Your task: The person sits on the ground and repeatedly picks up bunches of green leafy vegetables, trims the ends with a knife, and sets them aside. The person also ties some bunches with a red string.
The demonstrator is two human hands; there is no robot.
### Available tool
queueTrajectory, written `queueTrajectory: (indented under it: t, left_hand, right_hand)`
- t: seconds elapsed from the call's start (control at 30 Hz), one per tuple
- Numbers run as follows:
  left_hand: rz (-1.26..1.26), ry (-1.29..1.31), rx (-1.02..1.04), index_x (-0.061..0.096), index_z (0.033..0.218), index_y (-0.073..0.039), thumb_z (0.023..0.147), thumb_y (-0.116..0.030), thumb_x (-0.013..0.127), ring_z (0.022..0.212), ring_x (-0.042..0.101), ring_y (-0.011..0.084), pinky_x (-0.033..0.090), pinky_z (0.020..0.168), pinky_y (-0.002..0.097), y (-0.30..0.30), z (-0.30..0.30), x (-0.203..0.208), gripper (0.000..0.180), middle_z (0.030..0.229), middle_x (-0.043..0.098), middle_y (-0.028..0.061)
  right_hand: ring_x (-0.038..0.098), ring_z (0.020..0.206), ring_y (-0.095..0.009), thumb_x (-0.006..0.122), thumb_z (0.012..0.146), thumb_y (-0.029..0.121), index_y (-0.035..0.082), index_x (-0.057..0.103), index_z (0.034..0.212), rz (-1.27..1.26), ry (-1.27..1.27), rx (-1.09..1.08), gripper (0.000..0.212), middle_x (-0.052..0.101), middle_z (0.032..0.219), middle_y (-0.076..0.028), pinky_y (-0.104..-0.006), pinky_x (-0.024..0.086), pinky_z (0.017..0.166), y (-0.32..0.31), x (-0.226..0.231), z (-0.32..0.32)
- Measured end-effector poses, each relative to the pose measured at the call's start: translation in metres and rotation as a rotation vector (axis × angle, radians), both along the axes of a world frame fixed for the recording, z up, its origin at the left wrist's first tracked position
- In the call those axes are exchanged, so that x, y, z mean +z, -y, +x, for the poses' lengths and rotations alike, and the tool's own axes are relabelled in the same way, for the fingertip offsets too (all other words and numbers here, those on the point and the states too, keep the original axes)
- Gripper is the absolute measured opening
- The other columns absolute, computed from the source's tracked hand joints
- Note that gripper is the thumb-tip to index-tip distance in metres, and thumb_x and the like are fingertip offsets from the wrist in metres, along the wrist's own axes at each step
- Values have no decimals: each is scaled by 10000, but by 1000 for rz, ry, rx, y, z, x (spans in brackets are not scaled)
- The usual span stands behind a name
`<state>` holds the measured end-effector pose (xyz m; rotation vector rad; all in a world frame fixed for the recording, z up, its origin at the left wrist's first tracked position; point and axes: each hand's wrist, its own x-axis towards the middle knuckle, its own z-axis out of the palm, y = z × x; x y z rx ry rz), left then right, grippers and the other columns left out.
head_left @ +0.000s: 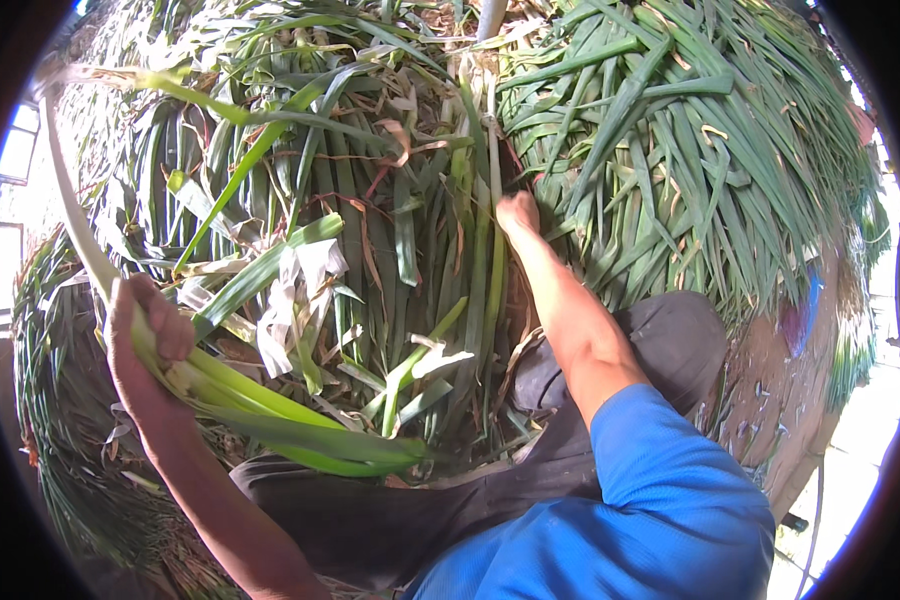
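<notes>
My left hand (148, 322) is closed around a long green onion (82, 225). Its pale stem and root end point up toward the far left, while its broad green leaves (300, 425) trail below my hand, across toward my lap. Farther off, near the middle, my right hand (518, 213) is closed down among the stalks, at the gap between two heaps. A pale upright stalk (493, 150) stands just left of it. What the right fingers hold, if anything, is hidden.
A large heap of green onion leaves (635, 170) rises at the right. Another heap (370, 250) fills the middle and left, strewn with loose leaves and dry papery peelings (300, 300). My bent knee (675, 340) is beside the right heap. A blue and purple scrap (802, 318) lies at the far right.
</notes>
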<state>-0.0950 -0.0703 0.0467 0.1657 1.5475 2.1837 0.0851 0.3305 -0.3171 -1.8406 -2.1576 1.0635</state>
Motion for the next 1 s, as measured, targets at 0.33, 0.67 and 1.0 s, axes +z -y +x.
queueTrajectory:
  t: [0.33, 0.67, 1.0]
  left_hand:
    - [-263, 32, -80, 582, 980, -13, 958, -286, 617, 566, 568, 162, 465, 545, 293, -37, 22, -13, 276, 720, 595, 66]
    - [-704, -233, 3, 647, 830, -17, 874, -240, 696, 501, 524, 109, 393, 485, 261, -41, 20, -23, 233, 581, 551, 31]
    - [-241, 64, -55, 566, 1253, 77, 930, -128, 620, 1047, 679, 289, 544, 951, 403, -36, 13, -46, 386, 1164, 639, 178]
  right_hand:
    - [582, 541, -201, 661, 763, 256, -10, 584, 745, -267, -688, 97, 277, 599, 663, -104, -395, 462, 515, 27, 15, 3]
    - [618, 758, -173, 751, 713, 158, -50, 583, 1125, -432, -620, 509, 491, 640, 862, -116, -350, 528, 657, 130, 198, -53]
    - [679, 785, -200, 697, 854, 206, -58, 641, 1111, -544, -794, 907, 372, 708, 922, -162, -349, 553, 714, 227, 241, -63]
